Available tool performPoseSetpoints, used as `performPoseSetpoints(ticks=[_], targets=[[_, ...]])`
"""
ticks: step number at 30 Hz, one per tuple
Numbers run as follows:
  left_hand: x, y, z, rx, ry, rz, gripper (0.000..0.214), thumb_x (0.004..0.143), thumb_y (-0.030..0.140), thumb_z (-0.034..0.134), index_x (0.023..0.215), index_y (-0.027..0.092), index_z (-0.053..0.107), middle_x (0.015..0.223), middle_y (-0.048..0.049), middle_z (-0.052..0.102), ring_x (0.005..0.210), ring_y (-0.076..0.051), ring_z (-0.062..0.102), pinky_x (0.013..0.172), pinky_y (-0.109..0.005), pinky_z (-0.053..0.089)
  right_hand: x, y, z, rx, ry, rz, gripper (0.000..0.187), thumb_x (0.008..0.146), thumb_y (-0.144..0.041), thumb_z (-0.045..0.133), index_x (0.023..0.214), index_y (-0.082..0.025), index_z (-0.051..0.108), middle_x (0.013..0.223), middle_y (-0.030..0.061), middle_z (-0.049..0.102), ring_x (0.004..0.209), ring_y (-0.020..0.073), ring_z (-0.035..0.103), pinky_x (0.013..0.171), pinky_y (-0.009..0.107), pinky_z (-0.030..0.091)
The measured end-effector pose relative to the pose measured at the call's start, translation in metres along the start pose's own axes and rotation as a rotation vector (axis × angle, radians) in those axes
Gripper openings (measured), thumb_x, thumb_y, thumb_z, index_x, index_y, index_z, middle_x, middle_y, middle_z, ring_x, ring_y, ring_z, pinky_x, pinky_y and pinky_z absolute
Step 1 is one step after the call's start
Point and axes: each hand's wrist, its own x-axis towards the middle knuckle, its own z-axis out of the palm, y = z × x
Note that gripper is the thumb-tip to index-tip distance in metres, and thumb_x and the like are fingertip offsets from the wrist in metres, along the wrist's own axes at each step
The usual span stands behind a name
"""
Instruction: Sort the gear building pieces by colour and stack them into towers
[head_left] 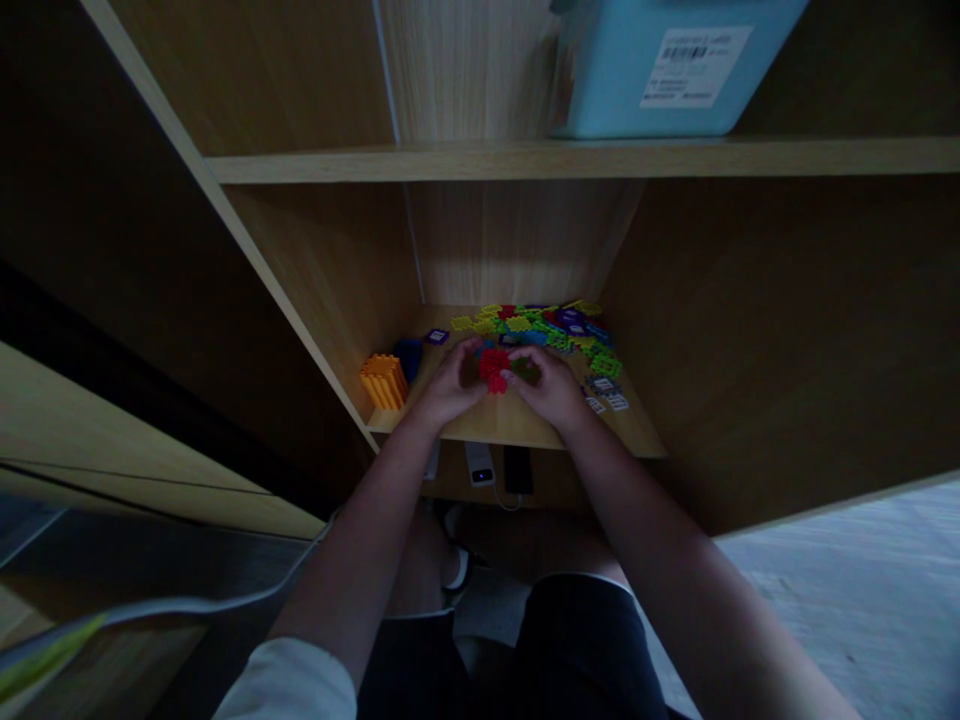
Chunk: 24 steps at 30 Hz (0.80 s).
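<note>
Red plastic interlocking pieces (494, 369) are held up between my two hands, over the front part of a wooden shelf. My left hand (452, 382) grips them from the left, fingers curled. From the right, my right hand (551, 383) pinches them between thumb and fingers. Behind the hands lies a loose pile of interlocking pieces (517, 324) in yellow, green, blue, purple and red. A stack of orange pieces (383, 381) stands at the shelf's left front, with a dark blue stack (409, 357) just behind it.
A light blue bin (645, 80) with a white label rests on the upper shelf (480, 162). Side panels enclose the lower shelf. Below it lie a white power bank (479, 463), a black phone-like slab (518, 470) and a cable. Grey pieces (604, 386) lie at the right.
</note>
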Motion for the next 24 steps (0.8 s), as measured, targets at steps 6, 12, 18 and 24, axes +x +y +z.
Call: performPoseSetpoints(ticks=[6, 12, 18, 24], targets=[[0.0013, -0.0055, 0.0018, 0.004, -0.038, -0.001, 0.076, 0.087, 0.027, 0.088, 0.156, 0.024, 0.054, 0.158, -0.016, 0.064, 0.149, -0.036, 0.061, 0.13, -0.06, 0.046, -0.0011, -0.0003, -0.0009, -0.011, -0.03, 0.03, 0.027, 0.099, -0.051, 0.077, 0.116, -0.029, 0.072, 0.114, 0.0058, 0.08, 0.095, 0.0262, 0.072, 0.09, 0.044, 0.059], [0.0007, -0.0057, 0.002, 0.011, -0.042, -0.011, 0.075, 0.089, 0.027, 0.084, 0.157, 0.024, 0.053, 0.156, -0.0154, 0.065, 0.146, -0.036, 0.063, 0.129, -0.06, 0.048, -0.0018, -0.0006, -0.0011, -0.013, -0.034, 0.043, 0.029, 0.098, -0.049, 0.077, 0.118, -0.029, 0.072, 0.114, 0.0068, 0.079, 0.095, 0.0272, 0.071, 0.09, 0.045, 0.06], [0.0014, -0.0068, 0.0036, 0.005, -0.035, -0.01, 0.075, 0.087, 0.022, 0.084, 0.155, 0.024, 0.054, 0.151, -0.0149, 0.068, 0.142, -0.035, 0.067, 0.126, -0.059, 0.051, -0.0019, -0.0013, -0.0017, -0.014, -0.034, 0.029, 0.028, 0.098, -0.048, 0.077, 0.118, -0.029, 0.071, 0.115, 0.0067, 0.079, 0.096, 0.0271, 0.071, 0.092, 0.046, 0.061], [0.0011, -0.0059, 0.0026, -0.014, -0.039, -0.007, 0.073, 0.088, 0.024, 0.085, 0.154, 0.023, 0.054, 0.149, -0.0156, 0.069, 0.14, -0.033, 0.068, 0.125, -0.058, 0.052, -0.0017, -0.0001, -0.0015, -0.023, -0.046, 0.034, 0.027, 0.098, -0.047, 0.077, 0.118, -0.03, 0.071, 0.115, 0.0066, 0.079, 0.096, 0.0273, 0.071, 0.092, 0.046, 0.06]])
